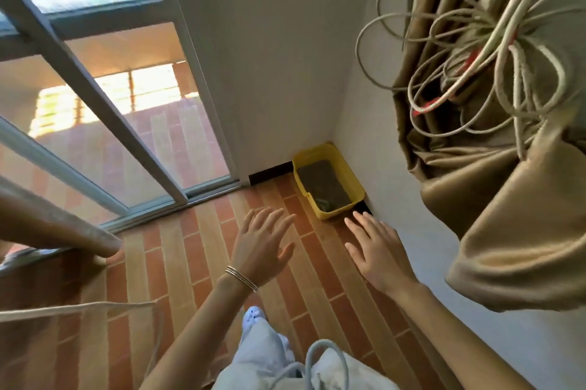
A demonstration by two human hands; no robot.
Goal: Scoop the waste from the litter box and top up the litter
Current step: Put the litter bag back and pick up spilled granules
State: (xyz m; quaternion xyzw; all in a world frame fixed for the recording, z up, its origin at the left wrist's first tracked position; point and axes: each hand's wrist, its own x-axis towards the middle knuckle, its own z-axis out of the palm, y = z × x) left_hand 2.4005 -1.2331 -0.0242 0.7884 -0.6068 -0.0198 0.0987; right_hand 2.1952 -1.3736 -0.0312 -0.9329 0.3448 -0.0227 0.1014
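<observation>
While both hands hang empty, the box sits beyond them in the corner.
Yellow and rectangular, it holds dark grey litter; left hand and right hand spread wide, fingers straight.

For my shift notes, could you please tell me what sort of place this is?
Probably a room corner in a home: a yellow litter box sits on the tiled floor beside a sliding glass door and a bunched curtain.

yellow litter box | dark litter inside | floor, wall corner
</observation>
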